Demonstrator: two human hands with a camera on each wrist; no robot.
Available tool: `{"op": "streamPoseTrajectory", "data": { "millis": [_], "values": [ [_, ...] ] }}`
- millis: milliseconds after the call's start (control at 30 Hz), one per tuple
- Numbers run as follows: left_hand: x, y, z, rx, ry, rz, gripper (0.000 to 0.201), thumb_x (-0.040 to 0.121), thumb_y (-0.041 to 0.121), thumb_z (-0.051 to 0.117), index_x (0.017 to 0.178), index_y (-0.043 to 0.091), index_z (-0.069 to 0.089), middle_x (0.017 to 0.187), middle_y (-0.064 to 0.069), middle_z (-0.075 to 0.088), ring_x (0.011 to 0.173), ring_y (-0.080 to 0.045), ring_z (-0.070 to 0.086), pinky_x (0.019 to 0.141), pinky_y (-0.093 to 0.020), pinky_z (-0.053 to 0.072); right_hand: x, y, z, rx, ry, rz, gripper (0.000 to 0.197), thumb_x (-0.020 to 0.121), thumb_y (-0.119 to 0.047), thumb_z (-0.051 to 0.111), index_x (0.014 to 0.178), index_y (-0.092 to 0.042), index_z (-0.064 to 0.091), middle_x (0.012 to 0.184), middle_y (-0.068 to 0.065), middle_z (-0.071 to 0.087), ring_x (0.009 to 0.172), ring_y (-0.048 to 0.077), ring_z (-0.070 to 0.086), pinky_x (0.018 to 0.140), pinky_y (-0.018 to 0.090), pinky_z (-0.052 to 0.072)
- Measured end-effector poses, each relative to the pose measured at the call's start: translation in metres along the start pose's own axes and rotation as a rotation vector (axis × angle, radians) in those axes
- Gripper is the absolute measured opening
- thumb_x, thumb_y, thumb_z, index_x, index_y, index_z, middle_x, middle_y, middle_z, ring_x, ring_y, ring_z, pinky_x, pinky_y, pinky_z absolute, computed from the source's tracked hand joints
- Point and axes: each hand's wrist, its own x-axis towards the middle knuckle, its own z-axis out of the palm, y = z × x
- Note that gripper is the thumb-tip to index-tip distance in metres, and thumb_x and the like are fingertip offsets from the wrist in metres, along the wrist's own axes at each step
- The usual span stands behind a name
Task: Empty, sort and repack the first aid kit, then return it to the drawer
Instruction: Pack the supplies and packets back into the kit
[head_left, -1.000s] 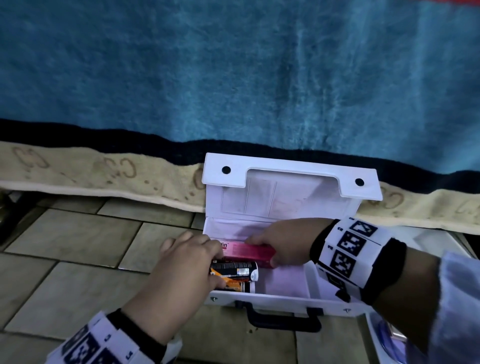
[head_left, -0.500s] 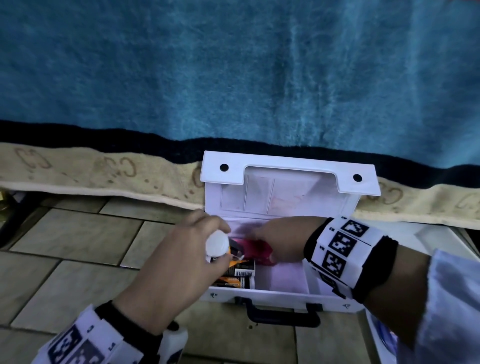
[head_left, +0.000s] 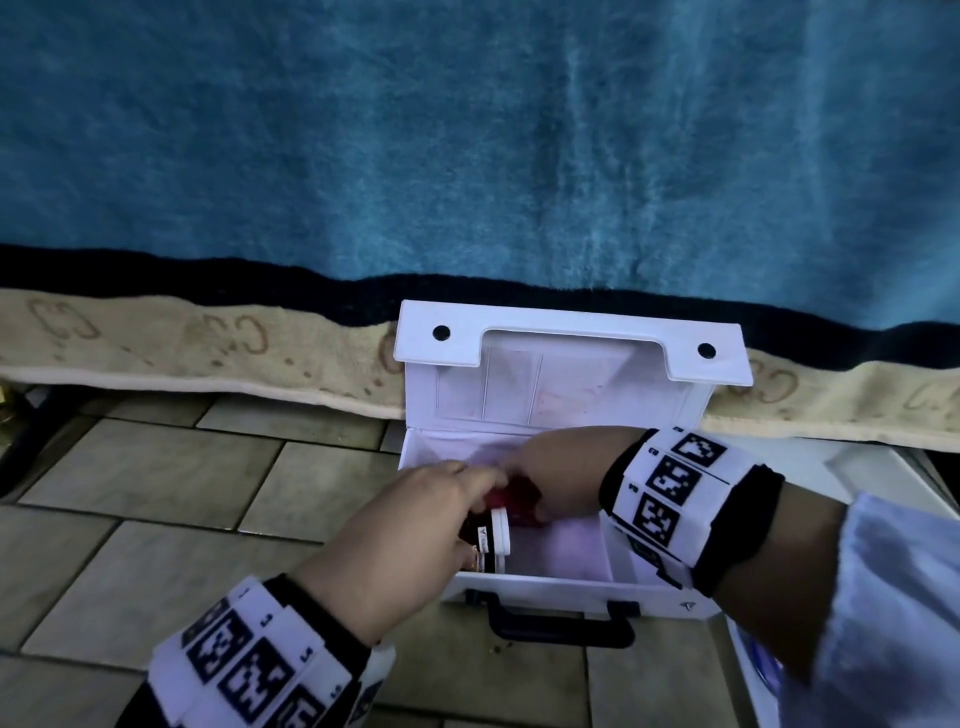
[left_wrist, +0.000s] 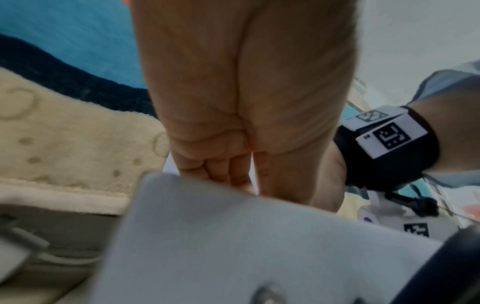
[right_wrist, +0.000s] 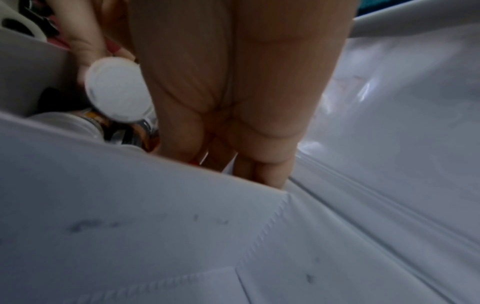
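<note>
Down at lower left of the head view, the left hand (head_left: 410, 530) reaches into the left end of the kit (head_left: 550, 584), its fingers curled round a dark bottle (head_left: 485, 538) with a white cap (head_left: 500, 530). That view shows only the cap's edge; the right wrist view shows the round cap face (right_wrist: 116, 88) at upper left, with fingers (right_wrist: 85, 47) wrapped above it and another orange-labelled bottle (right_wrist: 124, 131) lying below it in the kit. Further right in the head view, a red box (head_left: 519, 496) sits between the two hands, and the right hand (head_left: 566, 475) closes on its right end. Neither wrist view shows the box clearly. From the left wrist view, the kit's white wall (left_wrist: 233, 236) fills the lower middle and hides the fingertips. The kit stands open on the tiled floor (head_left: 156, 488) at centre, lid (head_left: 571, 348) raised against a blue blanket (head_left: 467, 130), dark handle (head_left: 561, 626) facing the camera.
</note>
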Motion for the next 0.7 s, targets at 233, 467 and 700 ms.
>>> {"op": "streamPoseTrajectory", "data": {
  "millis": [233,467,700],
  "values": [
    [-0.004,-0.005,-0.002,-0.016,-0.03,-0.082,0.038,0.079,0.019,0.07,0.112,0.033,0.057,0.112,0.013,0.056,0.106,-0.007,0.054,0.093,-0.027,0.044,-0.004,0.0,-0.004,0.032,-0.023,-0.011,0.051,0.085,-0.013,0.062,0.133,-0.024,0.046,0.119,0.007,0.061,0.105,0.025,0.056,0.078,0.029,0.04],
    [-0.006,-0.006,-0.002,0.004,-0.04,-0.136,0.041,0.079,0.018,0.07,0.116,0.031,0.057,0.115,0.012,0.055,0.107,-0.007,0.053,0.094,-0.026,0.042,-0.004,-0.002,-0.004,0.048,-0.024,-0.003,0.051,0.084,-0.012,0.062,0.131,-0.026,0.047,0.118,0.005,0.061,0.102,0.023,0.057,0.078,0.029,0.042],
    [-0.011,-0.002,-0.006,-0.013,0.019,-0.135,0.038,0.081,0.022,0.07,0.117,0.027,0.057,0.115,0.01,0.055,0.106,-0.01,0.053,0.091,-0.026,0.043,-0.023,0.0,-0.014,0.115,0.052,0.061,0.053,0.086,-0.017,0.063,0.136,-0.021,0.046,0.126,0.001,0.059,0.108,0.019,0.055,0.087,0.028,0.042]
  ]
}}
